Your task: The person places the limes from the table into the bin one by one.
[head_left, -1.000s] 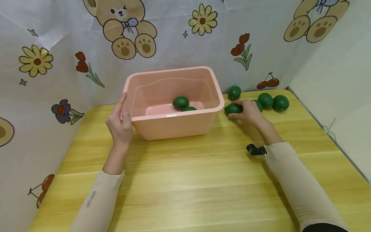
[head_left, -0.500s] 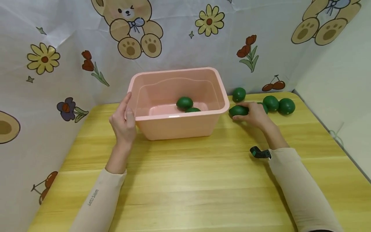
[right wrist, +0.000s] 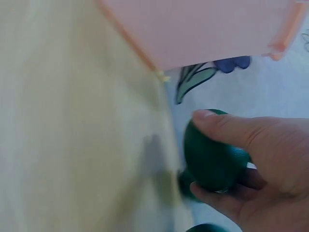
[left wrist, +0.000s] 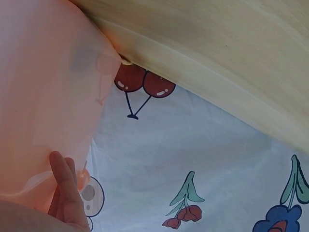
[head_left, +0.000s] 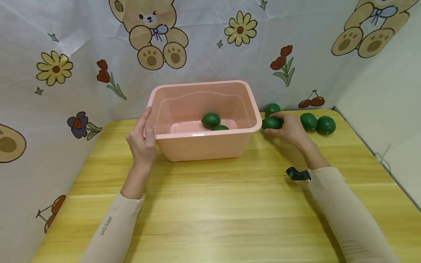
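My left hand (head_left: pixel 142 144) holds the left rim of a pink plastic bin (head_left: pixel 204 144), thumb near the front corner; in the left wrist view its fingers (left wrist: pixel 63 179) lie along the bin's wall. Two dark green limes, smooth and egg-shaped, lie inside: one lime (head_left: pixel 211 120) in full view, another lime (head_left: pixel 220 128) partly behind the front wall. Just right of the bin, my right hand (head_left: pixel 291 129) grips a lime (head_left: pixel 271 123) between thumb and fingers. In the right wrist view, this held lime (right wrist: pixel 212 154) hangs over the table, its shadow beside it.
Behind the held lime, one lime (head_left: pixel 272 109) sits at the table's back edge. Two more limes (head_left: pixel 308 121) rest side by side right of my hand. The wooden table (head_left: pixel 210 212) meets a printed cloth (head_left: pixel 204 54) at the back and a pale wall (head_left: pixel 388 109) at right.
My right hand has raised the lime slightly, and a lime that showed behind that hand is now hidden. The left hand keeps its hold on the bin. The head view has shifted a little.
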{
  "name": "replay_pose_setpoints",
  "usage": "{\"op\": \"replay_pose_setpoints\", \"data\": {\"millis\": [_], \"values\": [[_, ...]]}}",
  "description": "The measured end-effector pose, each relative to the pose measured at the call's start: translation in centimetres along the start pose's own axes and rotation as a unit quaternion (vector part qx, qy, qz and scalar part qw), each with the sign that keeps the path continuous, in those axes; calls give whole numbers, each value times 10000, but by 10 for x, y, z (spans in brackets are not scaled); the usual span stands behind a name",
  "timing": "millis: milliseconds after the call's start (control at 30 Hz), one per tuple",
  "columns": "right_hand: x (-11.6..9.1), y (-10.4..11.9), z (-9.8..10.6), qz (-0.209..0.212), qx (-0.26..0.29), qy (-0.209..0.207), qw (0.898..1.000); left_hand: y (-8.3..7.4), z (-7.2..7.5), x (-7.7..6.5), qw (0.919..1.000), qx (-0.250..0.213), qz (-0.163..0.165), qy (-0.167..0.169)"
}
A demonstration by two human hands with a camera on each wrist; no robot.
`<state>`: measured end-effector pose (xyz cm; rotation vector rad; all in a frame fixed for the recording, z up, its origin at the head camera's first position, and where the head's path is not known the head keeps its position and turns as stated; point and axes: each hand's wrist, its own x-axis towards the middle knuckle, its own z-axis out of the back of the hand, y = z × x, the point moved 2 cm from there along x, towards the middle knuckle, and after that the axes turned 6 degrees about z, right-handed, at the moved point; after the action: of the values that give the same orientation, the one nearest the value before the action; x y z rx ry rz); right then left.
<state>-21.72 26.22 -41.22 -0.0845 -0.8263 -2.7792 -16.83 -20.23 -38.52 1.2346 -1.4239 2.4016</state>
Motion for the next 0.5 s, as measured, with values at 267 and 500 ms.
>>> {"op": "replay_pose_setpoints", "data": {"millis": [267, 500], "values": [[10, 30, 23, 11, 318, -1504, 9881, 0, 0, 1, 9999, 59, -80, 17], [22, 59, 35, -38, 586, -2012, 9778, 2, 1, 1, 9999, 98, -67, 56]]}}
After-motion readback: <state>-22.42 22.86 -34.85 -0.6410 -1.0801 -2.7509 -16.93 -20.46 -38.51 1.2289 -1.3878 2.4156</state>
